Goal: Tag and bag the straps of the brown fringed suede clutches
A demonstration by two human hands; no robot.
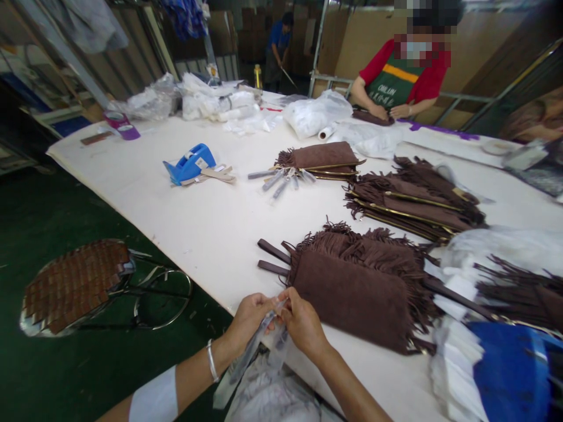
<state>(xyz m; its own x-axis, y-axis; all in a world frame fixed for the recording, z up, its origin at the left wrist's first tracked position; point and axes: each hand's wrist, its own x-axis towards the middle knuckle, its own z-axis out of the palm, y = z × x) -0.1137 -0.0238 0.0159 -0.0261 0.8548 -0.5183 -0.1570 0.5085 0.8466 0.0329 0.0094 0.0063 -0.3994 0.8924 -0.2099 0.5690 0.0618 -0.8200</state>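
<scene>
Close together at the table's near edge, my left hand point(254, 319) and my right hand point(302, 321) are both closed on a crinkled clear plastic sleeve point(246, 358). It hangs down below my fingers, and whether anything lies inside it is unclear. Just beyond my right hand lies a dark brown suede fringed bag point(352, 293). Two short strap ends point(273, 258) stick out from its left side. Loose clear plastic point(275, 394) is bunched beneath my hands.
More fringed bags with gold zips point(409, 202) lie further back. A blue tape dispenser point(192, 164) stands at left. A stool point(74, 287) is beside the table. A blue container point(510, 369) sits at right. Across the table, a person in a green apron point(391, 82) handles a brown item.
</scene>
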